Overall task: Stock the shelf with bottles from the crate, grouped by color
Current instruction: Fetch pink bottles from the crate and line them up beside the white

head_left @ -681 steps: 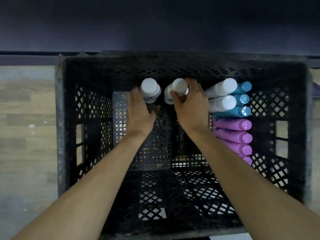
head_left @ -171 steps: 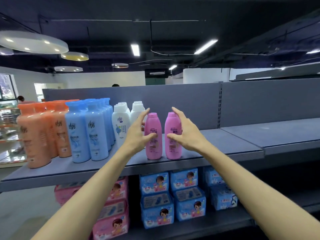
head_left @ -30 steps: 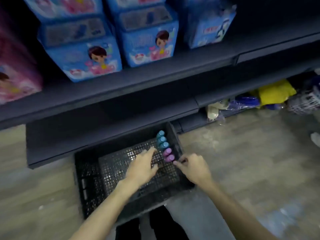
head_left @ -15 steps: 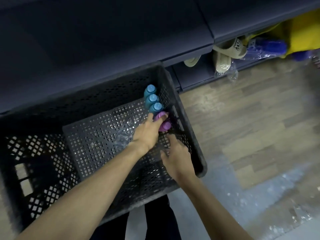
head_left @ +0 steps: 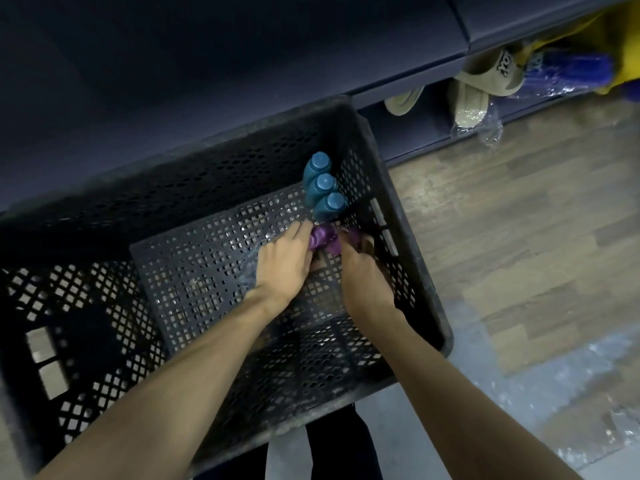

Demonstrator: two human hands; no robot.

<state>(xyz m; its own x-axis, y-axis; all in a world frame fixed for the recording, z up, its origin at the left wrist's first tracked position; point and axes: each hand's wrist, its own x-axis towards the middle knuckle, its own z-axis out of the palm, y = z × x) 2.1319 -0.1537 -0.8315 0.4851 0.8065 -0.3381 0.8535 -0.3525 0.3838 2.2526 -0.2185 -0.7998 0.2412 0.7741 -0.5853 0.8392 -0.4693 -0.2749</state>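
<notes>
Wooden flooring (head_left: pixel 519 220) is showing on the right, and a dark shelf base (head_left: pixel 207 64) is running across the top, with a black perforated crate (head_left: pixel 426 289) sitting on the floor right against it.

Inside the crate, near its right wall, both hands are reaching down. The left hand (head_left: pixel 282 268) is curling its fingers (head_left: pixel 299 230) around a purple bottle (head_left: pixel 320 237), gripping it from the left. The right hand (head_left: pixel 363 275) is closing its fingers (head_left: pixel 349 242) on a second purple bottle (head_left: pixel 356 235) just beside the first; most of that bottle is hidden by the hand, so how firmly it is being held is unclear. The two purple bottles are touching or nearly so.

Just beyond them, toward the crate's far right corner, three blue bottles (head_left: pixel 323 185) are standing in a tight row along the right wall, caps up. Elsewhere the crate's mesh floor is showing bare, with some clear plastic film glinting on it.

Beyond the crate, under the shelf base, beige slippers (head_left: pixel 495 72) are lying next to blue (head_left: pixel 571 69) and yellow (head_left: pixel 620 50) items.
</notes>
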